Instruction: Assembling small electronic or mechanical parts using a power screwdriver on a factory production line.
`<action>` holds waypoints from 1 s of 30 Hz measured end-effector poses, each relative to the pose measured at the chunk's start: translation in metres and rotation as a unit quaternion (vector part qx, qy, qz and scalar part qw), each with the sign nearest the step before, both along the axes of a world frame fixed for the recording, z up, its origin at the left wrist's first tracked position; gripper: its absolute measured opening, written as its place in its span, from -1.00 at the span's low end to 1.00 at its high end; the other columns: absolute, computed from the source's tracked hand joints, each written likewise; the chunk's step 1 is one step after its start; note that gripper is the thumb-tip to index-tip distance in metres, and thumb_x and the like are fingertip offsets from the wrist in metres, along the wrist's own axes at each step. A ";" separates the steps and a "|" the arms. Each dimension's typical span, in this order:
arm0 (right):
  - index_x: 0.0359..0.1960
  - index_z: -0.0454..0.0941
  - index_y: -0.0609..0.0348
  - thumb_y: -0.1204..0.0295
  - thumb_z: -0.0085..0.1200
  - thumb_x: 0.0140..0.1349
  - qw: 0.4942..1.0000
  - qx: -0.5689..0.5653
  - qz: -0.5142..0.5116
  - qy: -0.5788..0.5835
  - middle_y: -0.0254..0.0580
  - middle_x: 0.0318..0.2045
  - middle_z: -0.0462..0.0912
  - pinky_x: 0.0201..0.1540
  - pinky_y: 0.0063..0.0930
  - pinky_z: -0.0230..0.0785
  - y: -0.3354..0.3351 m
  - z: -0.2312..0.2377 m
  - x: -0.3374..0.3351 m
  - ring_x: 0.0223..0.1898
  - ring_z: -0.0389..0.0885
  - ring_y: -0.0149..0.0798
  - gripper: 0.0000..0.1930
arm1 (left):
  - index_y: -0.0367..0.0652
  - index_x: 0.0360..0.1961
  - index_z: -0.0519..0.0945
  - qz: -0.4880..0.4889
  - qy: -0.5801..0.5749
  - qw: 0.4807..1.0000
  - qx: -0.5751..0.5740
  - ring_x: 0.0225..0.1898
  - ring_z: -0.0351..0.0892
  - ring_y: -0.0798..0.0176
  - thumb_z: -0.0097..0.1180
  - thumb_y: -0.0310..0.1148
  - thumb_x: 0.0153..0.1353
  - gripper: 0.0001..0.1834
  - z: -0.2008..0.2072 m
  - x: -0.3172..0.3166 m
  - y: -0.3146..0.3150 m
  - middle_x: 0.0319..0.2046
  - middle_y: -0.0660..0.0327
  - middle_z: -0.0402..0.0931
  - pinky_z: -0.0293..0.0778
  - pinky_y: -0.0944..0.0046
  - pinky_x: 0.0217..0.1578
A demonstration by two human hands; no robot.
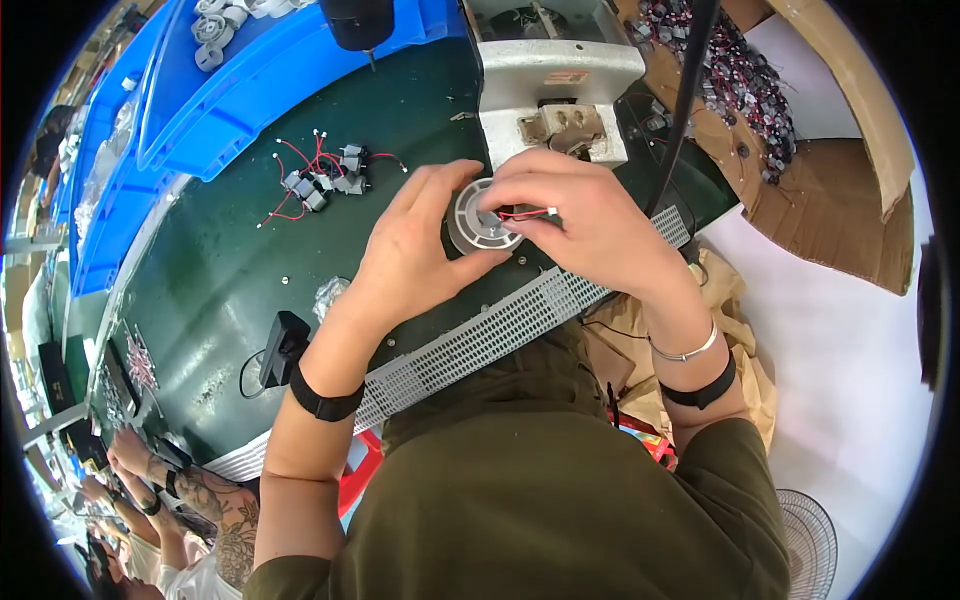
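Note:
My left hand (412, 240) curves around a round grey plastic housing (463, 231) with a spoked rim, gripping it above the green bench. My right hand (590, 215) is closed at the housing's centre, its thumb and fingers pinching a small motor whose body is mostly hidden. From it a red and dark wire (522, 215) ends in a small white plug. Left of my hands lies a loose group of small motors (312, 190) with red wires and white plugs.
Blue bins (250, 105) with grey plastic parts stand at the back left. A metal machine (560, 75) sits just beyond my hands; a black tool (360, 22) hangs nearby. A cardboard box (840, 215) with many motors is at right. A co-worker's tattooed arm (215, 505) shows lower left.

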State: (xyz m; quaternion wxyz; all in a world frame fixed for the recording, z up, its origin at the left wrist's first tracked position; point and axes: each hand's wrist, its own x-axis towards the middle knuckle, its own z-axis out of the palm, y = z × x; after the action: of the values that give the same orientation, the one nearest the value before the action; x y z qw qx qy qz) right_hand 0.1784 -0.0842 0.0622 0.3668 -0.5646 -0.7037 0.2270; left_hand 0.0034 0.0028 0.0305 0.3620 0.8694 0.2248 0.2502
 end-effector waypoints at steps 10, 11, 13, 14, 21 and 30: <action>-0.04 0.50 0.15 0.61 0.12 -0.01 0.960 -0.029 0.161 -0.227 -0.16 -0.06 0.50 -0.02 -0.35 0.41 0.008 0.021 0.011 -0.04 0.47 -0.07 -0.59 | -0.13 0.10 0.38 -0.101 -0.011 0.993 0.057 -0.04 0.46 -0.08 0.47 -0.25 -0.29 -0.16 0.004 -0.006 0.026 -0.05 0.05 0.44 0.42 0.10 -0.04; 0.03 0.46 0.14 0.62 0.14 -0.03 0.973 0.001 0.133 -0.190 -0.15 0.02 0.46 0.03 -0.36 0.38 0.009 0.029 0.020 0.01 0.45 -0.08 -0.51 | -0.15 0.13 0.36 -0.076 -0.033 0.995 0.063 -0.03 0.44 -0.10 0.49 -0.19 -0.32 -0.10 0.003 -0.009 0.022 -0.01 0.02 0.40 0.42 0.10 -0.03; 0.16 0.35 0.20 0.65 0.14 -0.03 0.997 0.028 0.036 -0.064 -0.10 0.17 0.39 0.12 -0.33 0.33 0.017 0.059 0.027 0.15 0.40 -0.17 -0.39 | -0.19 0.09 0.40 -0.037 -0.066 0.990 0.116 -0.04 0.44 -0.10 0.47 -0.14 -0.31 -0.13 -0.001 -0.013 0.014 -0.01 0.02 0.40 0.40 0.09 -0.03; 0.11 0.34 0.32 0.64 0.13 0.03 0.992 0.107 -0.030 0.052 -0.10 0.11 0.41 0.04 -0.30 0.38 0.028 0.066 0.021 0.10 0.42 -0.23 -0.47 | -0.19 0.07 0.42 -0.022 -0.071 0.984 0.163 -0.04 0.44 -0.10 0.47 -0.13 -0.29 -0.17 -0.004 -0.013 0.008 -0.02 0.03 0.40 0.40 0.08 -0.02; 0.21 0.11 0.43 0.22 0.32 0.07 0.909 0.171 0.067 0.374 0.02 0.00 0.40 0.08 -0.44 0.31 0.149 0.129 0.005 -0.01 0.42 -0.21 -0.19 | -0.20 -0.21 0.59 -0.028 -0.123 0.967 0.221 -0.11 0.53 0.02 0.36 -0.40 -0.15 -0.61 -0.024 -0.003 -0.006 -0.15 0.13 0.49 0.50 0.13 -0.16; 0.00 0.30 0.39 0.47 0.24 0.02 0.905 0.140 0.073 0.396 -0.10 -0.50 0.53 -0.36 -0.39 0.49 0.107 0.123 0.042 -0.49 0.54 -0.29 -0.48 | -0.20 -0.24 0.61 -0.019 -0.140 0.969 0.204 -0.12 0.54 0.02 0.38 -0.42 -0.17 -0.62 -0.029 0.000 -0.006 -0.17 0.14 0.50 0.52 0.14 -0.16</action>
State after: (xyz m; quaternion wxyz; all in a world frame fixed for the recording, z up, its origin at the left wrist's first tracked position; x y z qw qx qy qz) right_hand 0.2206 0.0232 0.1854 0.6729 -0.3186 -0.5639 0.3574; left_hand 0.0037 -0.0031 0.0019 0.2097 0.8850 0.0999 0.4036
